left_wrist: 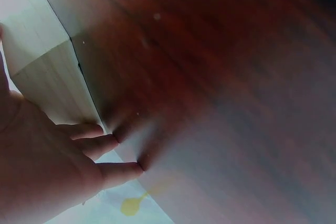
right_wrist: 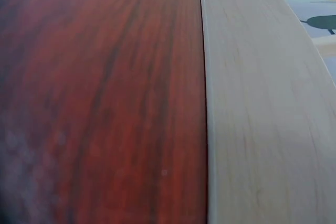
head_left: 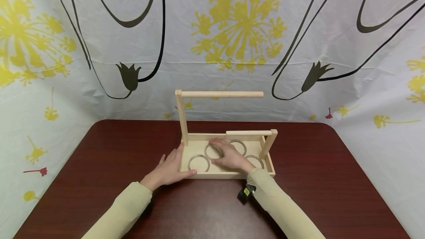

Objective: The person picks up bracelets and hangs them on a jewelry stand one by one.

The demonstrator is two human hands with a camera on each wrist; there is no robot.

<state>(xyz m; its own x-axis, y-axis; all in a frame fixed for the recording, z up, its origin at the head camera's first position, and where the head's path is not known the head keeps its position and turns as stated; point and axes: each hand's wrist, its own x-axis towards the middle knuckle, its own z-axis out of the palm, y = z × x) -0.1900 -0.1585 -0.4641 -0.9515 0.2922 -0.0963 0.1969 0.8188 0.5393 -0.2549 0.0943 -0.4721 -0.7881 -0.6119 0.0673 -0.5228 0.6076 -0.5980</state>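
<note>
A pale wooden tray [head_left: 225, 176] has a tall post with a long rod at its left end and a short post with a short rod at its right. My left hand [head_left: 170, 169] rests against the tray's left end, thumb along the front edge; the left wrist view shows its fingers [left_wrist: 100, 148] extended by the wooden side. Inside the tray my right hand [head_left: 230, 156] holds a clear ring [head_left: 206, 152] between thumb and fingertips. Other rings lie around it: a front left ring [head_left: 189, 163], a back right ring [head_left: 245, 148] and a front right ring [head_left: 262, 163].
The long rod [head_left: 222, 94] reaches right above the tray, and the short rod [head_left: 249, 133] points left, both with free ends. Under the tray is a dark red wooden table [head_left: 305, 180]. A patterned cloth [head_left: 212, 47] hangs behind and at the sides.
</note>
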